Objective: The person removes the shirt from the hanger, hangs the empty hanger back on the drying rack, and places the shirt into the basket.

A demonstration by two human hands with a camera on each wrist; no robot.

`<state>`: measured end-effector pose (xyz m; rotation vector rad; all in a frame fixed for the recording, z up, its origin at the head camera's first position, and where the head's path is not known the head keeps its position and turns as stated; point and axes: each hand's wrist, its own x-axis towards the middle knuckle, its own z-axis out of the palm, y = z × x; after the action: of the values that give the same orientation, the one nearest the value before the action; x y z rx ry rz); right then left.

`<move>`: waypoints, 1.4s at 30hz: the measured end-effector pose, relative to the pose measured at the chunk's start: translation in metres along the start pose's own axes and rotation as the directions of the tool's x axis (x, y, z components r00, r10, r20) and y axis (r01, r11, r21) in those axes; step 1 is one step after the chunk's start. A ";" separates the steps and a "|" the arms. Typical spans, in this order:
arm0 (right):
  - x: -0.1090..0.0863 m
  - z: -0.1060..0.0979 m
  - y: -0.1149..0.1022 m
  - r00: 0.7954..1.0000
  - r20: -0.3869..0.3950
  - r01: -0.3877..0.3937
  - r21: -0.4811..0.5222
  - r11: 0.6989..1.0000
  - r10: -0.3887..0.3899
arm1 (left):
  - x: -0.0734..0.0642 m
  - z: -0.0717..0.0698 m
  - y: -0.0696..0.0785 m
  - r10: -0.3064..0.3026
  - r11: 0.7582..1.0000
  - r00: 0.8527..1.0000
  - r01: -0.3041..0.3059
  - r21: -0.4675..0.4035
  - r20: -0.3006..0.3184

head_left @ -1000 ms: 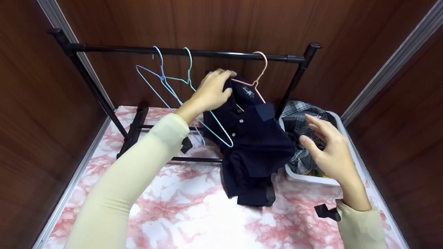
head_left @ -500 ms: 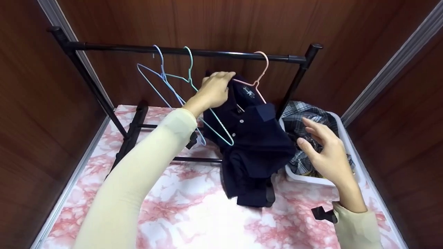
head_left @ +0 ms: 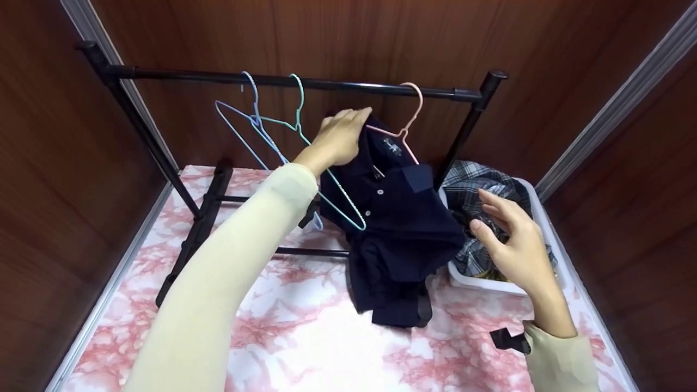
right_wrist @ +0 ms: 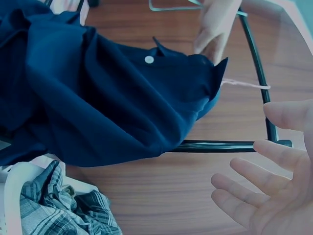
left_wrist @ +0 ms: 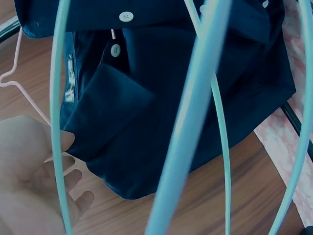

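A navy collared shirt (head_left: pixel 403 223) with white buttons hangs tilted on a pink hanger (head_left: pixel 403 132), whose hook is over the black rail. At the shirt's upper left collar and shoulder is my left hand (head_left: pixel 342 139), its fingers extended along the cloth. In the left wrist view that hand (left_wrist: pixel 27 171) shows loosely bent fingers beside the collar. My forearm passes behind the teal hanger's lower side. My right hand (head_left: pixel 514 242) hovers before the basket with fingers spread, holding nothing. The right wrist view shows this hand (right_wrist: pixel 279 181) apart from the shirt (right_wrist: pixel 112 98).
Blue (head_left: pixel 254 98) and teal (head_left: pixel 300 103) hangers, both bare, hang left of the shirt on the rail (head_left: pixel 185 77). A white basket (head_left: pixel 482 284) with plaid clothing (head_left: pixel 465 171) stands at the right. Wood-patterned walls enclose the rack on several sides.
My left hand shifts slightly right along the collar, and its fingers straighten from a more bent pose. My right hand moves slightly left, then barely changes. The shirt stays nearly still.
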<state>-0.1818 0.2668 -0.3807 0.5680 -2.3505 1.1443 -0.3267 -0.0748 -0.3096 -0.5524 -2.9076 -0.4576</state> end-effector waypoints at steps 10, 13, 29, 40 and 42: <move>0.000 -0.002 0.001 1.000 -0.001 -0.007 0.005 1.000 0.007 | 0.002 0.003 -0.002 -0.022 1.000 0.998 0.022 -0.003 -0.054; -0.001 -0.002 0.002 1.000 -0.006 -0.007 -0.001 1.000 0.007 | 0.002 0.003 -0.001 -0.017 1.000 0.997 0.016 -0.009 -0.069; -0.003 -0.006 0.008 1.000 -0.024 -0.011 0.029 1.000 0.012 | 0.004 0.008 0.001 0.017 1.000 0.987 -0.016 0.010 -0.161; -0.003 -0.009 0.010 0.999 -0.030 -0.009 0.046 0.999 0.010 | 0.003 0.003 0.003 0.039 0.999 0.984 -0.044 -0.025 -0.172; -0.003 -0.009 0.010 0.999 -0.036 -0.009 0.052 0.999 0.011 | 0.003 0.002 0.003 0.043 0.999 0.983 -0.047 -0.019 -0.181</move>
<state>-0.1833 0.2801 -0.3834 0.5498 -2.3017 1.2126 -0.3282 -0.0701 -0.3102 -0.5485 -2.7154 -0.5083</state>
